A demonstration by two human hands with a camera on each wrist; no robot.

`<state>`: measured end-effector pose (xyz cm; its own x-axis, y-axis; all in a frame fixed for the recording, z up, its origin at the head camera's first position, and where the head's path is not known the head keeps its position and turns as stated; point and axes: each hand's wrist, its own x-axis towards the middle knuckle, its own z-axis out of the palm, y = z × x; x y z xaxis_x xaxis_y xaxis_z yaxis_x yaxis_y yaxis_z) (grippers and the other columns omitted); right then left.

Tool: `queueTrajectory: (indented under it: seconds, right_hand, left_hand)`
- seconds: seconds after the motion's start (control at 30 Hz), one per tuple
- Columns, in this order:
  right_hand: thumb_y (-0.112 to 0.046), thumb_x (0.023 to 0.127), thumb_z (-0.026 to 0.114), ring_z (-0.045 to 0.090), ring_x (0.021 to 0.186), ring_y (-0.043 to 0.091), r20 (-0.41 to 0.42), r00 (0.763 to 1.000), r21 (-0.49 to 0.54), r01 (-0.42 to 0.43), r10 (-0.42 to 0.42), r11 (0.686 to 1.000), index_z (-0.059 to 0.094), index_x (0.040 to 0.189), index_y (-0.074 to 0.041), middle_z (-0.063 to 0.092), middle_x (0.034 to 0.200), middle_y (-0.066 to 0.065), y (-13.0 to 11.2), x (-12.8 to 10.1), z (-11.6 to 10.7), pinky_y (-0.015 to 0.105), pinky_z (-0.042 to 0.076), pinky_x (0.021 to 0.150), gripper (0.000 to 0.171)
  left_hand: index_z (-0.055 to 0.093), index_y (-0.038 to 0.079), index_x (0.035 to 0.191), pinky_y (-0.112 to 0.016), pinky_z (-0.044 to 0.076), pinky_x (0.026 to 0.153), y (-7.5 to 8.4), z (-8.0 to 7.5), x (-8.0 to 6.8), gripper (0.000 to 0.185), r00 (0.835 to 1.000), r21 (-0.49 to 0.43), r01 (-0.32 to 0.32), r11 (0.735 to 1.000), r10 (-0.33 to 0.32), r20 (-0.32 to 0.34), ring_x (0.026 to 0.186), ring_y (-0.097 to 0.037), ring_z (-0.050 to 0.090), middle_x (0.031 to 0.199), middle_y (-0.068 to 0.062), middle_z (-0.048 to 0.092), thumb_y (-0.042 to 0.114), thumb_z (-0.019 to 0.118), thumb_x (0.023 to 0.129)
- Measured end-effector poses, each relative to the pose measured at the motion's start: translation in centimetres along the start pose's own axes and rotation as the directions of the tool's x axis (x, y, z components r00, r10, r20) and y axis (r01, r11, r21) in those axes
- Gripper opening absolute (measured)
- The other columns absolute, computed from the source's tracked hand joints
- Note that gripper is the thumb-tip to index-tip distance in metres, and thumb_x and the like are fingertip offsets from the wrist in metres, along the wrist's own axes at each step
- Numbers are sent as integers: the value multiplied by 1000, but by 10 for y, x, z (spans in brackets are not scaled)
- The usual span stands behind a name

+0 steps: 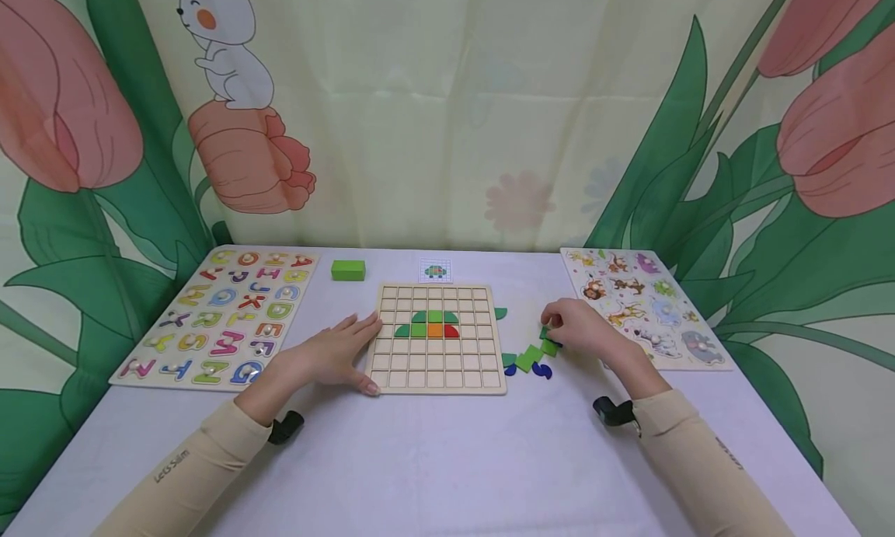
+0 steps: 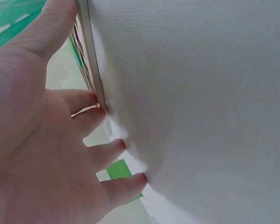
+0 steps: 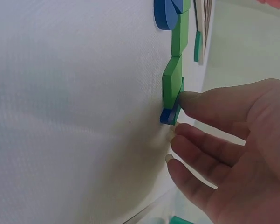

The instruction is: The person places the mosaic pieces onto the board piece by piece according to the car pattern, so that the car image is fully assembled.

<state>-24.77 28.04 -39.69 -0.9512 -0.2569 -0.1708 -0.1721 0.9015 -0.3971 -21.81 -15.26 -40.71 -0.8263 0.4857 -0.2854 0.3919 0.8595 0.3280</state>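
Fingers of the right hand (image 1: 583, 333) curl down onto a small green tile (image 1: 548, 336) lying among loose green and blue pieces (image 1: 529, 360) on the white tablecloth (image 1: 447, 451), just right of the wooden grid board (image 1: 438, 366). From the right wrist view the fingertip (image 3: 188, 99) presses on the tile's upper edge (image 3: 178, 100) and tips it up; a full pinch is not plainly shown, though the grasp looks closed on it. The tile appears thin, stiff and light, probably painted wood, so it should lift easily if taken by two opposite edges, but its flatness makes it likely to slide on the cloth. The left hand (image 1: 343, 354) lies flat with straight fingers against the board's left edge, steadying it. An alphabet puzzle (image 1: 224, 319) lies at far left, an animal puzzle (image 1: 643, 304) at right.
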Motion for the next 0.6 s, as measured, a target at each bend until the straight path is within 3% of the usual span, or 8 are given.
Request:
queueTrajectory:
  seconds: [0.6]
  right_hand:
    - [-4,88,66,53,75,19,-72,997,-29,-15,13,999,74,102,-3,64,84,8,-5,1,6,28,43,64,17]
  left_hand:
    - [23,13,159,-68,21,118,-1,1,0,119,1000,5,-4,1000,4,-6,154,-43,13,168,-6,16,66,78,68]
